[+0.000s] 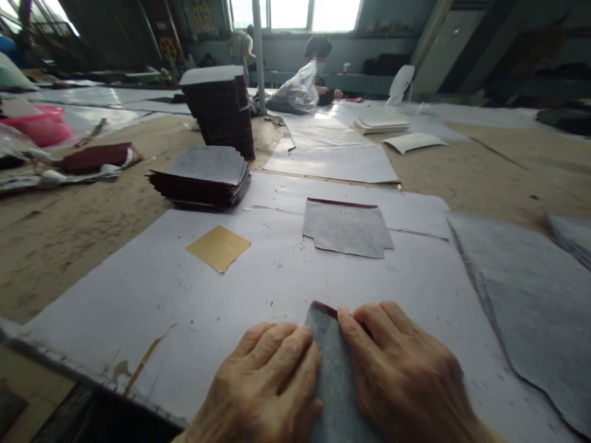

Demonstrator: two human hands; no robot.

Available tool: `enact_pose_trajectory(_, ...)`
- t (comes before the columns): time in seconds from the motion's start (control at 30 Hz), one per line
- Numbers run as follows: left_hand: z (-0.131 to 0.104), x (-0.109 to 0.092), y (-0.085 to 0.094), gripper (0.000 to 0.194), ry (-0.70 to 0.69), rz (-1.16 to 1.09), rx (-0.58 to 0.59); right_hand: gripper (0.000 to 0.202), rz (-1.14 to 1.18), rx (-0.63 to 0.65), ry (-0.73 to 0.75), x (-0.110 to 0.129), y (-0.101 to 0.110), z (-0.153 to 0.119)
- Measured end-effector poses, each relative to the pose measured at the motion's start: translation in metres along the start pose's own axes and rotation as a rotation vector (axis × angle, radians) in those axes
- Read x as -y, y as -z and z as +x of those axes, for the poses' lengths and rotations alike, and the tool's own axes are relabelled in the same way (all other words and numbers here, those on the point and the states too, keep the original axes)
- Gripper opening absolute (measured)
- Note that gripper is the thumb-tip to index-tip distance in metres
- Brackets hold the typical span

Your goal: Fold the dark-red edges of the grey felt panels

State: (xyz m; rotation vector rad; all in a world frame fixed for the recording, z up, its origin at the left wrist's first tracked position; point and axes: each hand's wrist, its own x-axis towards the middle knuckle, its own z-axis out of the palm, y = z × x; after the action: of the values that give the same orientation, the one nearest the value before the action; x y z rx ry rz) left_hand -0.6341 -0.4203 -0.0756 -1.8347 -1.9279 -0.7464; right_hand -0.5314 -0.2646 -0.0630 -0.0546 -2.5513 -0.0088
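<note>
A grey-backed fabric piece [333, 375] with a dark red strip at its far edge lies lengthwise between my hands on the white sheet. My left hand [263, 381] is closed, fingers together, along the piece's left edge. On the opposite edge, my right hand [401, 369] has its fingers curled, with the index fingertip at the dark red strip. Both hands hide parts of the piece. Farther ahead, another grey piece [348, 227] with notched corners and a dark red folded edge lies flat. A gold-coloured square [219, 247] rests to the left.
Beyond the square are a stack of grey and dark red pieces [203, 175] and a taller dark stack [219, 111]. Large grey sheets [530, 295] lie at right. A pink basin [41, 126] stands far left. Across the table, a person [323, 89] sits behind a plastic bag [298, 92].
</note>
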Motion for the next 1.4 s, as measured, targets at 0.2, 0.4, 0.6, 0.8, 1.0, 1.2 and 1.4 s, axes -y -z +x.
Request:
enact_pose_trajectory(0.2, 0.003, 0.001, -0.001, 0.024, 0.021, -0.001, -0.023, 0.036, 0.224, 0.082, 0.043, -0.011, -0.005, 0.001)
enact_pose_trajectory(0.4, 0.003, -0.001, 0.001, 0.024, 0.039, 0.011, -0.003, 0.039, 0.162, 0.142, 0.045, -0.01, -0.004, 0.002)
enact_pose_trajectory(0.6, 0.002, -0.001, -0.004, 0.024, 0.041, 0.016, -0.052, 0.042, 0.124, 0.147, 0.028, -0.006, -0.003, 0.005)
enact_pose_trajectory(0.8, -0.002, 0.0, -0.009, 0.026, 0.06, -0.009, -0.098, 0.045, 0.314, 0.121, -0.149, -0.011, -0.002, 0.005)
enact_pose_trajectory(1.0, -0.001, -0.002, -0.002, 0.025, 0.125, -0.089, -0.024, 0.009, 0.375, 0.181, -0.357, -0.021, 0.007, 0.009)
enact_pose_trajectory(1.2, -0.002, 0.005, 0.005, 0.039, 0.278, -0.183, 0.015, 0.01, 0.426, 0.335, -0.457, -0.016, 0.009, 0.01)
enact_pose_trajectory(1.4, 0.033, 0.021, 0.007, 0.025, 0.537, -0.557, 0.241, 0.014, 0.547, -0.024, -0.054, -0.019, 0.007, 0.009)
